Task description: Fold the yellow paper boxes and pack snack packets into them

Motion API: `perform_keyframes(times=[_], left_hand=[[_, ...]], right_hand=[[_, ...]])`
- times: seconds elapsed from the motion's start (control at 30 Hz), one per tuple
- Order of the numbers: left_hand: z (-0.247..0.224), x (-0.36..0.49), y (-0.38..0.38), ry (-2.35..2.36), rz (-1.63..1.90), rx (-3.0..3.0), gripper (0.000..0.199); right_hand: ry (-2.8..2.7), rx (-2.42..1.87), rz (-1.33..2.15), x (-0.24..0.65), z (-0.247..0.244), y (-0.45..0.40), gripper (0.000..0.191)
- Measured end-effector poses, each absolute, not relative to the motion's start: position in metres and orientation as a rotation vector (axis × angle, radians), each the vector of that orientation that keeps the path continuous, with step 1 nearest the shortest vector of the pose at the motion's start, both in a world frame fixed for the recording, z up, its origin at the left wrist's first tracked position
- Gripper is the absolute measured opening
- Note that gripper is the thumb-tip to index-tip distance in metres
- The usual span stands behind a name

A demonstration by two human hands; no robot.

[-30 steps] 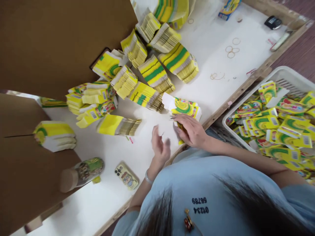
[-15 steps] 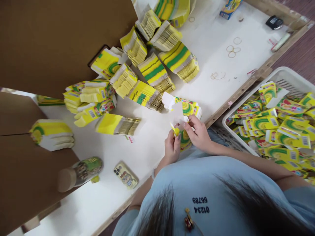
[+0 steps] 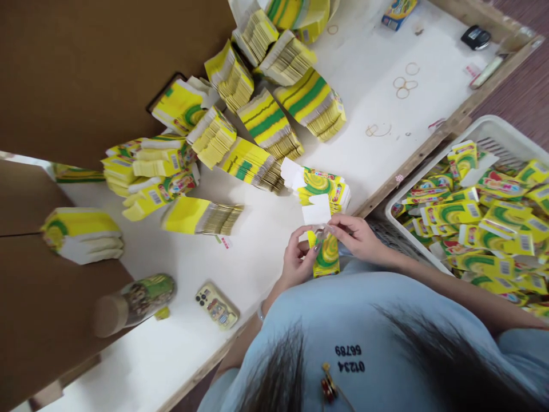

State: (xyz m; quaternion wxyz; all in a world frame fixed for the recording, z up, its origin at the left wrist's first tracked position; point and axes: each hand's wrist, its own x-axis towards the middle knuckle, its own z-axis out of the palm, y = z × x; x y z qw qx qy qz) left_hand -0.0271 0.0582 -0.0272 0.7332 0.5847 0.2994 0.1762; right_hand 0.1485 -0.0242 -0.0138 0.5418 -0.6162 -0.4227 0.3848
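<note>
Between my hands, close to my body, is a small yellow and green carton [image 3: 326,256] with a white flap [image 3: 316,210] standing up at its far end. My left hand [image 3: 298,258] grips the carton's left side near the top, thumb on the front and fingers curled round. My right hand [image 3: 357,236] pinches the top edge at the right, its fingertips close to the left ones. Just beyond lies a small pile of flat yellow cartons [image 3: 319,182] on the white table.
Bundles of folded yellow cartons [image 3: 270,123] cover the table's far side, against brown cardboard [image 3: 107,68]. A white basket [image 3: 390,209] full of cartons stands at the right. A phone [image 3: 217,306], a jar [image 3: 150,294], rubber bands [image 3: 403,87] and a black tape measure [image 3: 476,38] lie about.
The carton has turned so its front shows more, and its white flap has come upright and flat to view. Both hands have shifted slightly toward my body.
</note>
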Motion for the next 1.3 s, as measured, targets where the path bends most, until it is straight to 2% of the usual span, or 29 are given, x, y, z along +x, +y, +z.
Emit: perform_keyframes(times=[0.1,0.17,0.27,0.33,0.43,0.57,0.73,0.93,1.0,1.1,1.2,1.3], left_hand=[[-0.028,-0.023,0.059,0.691,0.523,1.295,0.028],[-0.029,-0.021,0.059,0.730,0.613,1.301,0.036],[-0.028,-0.021,0.061,0.763,0.580,1.326,0.062],[-0.025,-0.022,0.065,0.770,0.511,1.380,0.059],[-0.018,-0.022,0.072,0.770,0.468,1.485,0.049],[-0.013,-0.021,0.076,0.800,0.424,1.561,0.049],[-0.013,-0.025,0.073,0.846,0.377,1.600,0.055],[-0.026,-0.029,0.067,0.819,0.446,1.571,0.056],[-0.031,-0.023,0.066,0.772,0.463,1.576,0.054],[-0.038,-0.007,0.067,0.707,0.489,1.567,0.054],[-0.043,0.007,0.076,0.709,0.517,1.549,0.056],[-0.052,0.014,0.090,0.799,0.564,1.653,0.055]], right_hand=[[-0.987,-1.511,0.771,0.144,-0.018,-0.024,0.024],[-1.030,-1.525,0.698,0.144,-0.023,-0.025,0.027],[-1.277,-1.400,0.656,0.153,-0.029,-0.029,0.028],[-1.399,-1.313,0.672,0.161,-0.029,-0.032,0.034],[-1.313,-1.361,0.881,0.162,-0.021,-0.034,0.047],[-0.982,-1.377,1.266,0.150,-0.007,-0.032,0.044],[-0.840,-1.372,1.360,0.151,-0.002,-0.027,0.045],[-0.780,-1.144,1.517,0.157,-0.008,-0.027,0.039],[-0.710,-1.202,1.436,0.152,-0.012,-0.029,0.036],[-0.619,-1.435,1.136,0.162,-0.019,-0.040,0.036],[-0.576,-1.870,0.660,0.216,-0.016,-0.079,0.042],[-0.480,-2.335,0.265,0.295,0.001,-0.158,0.055]])
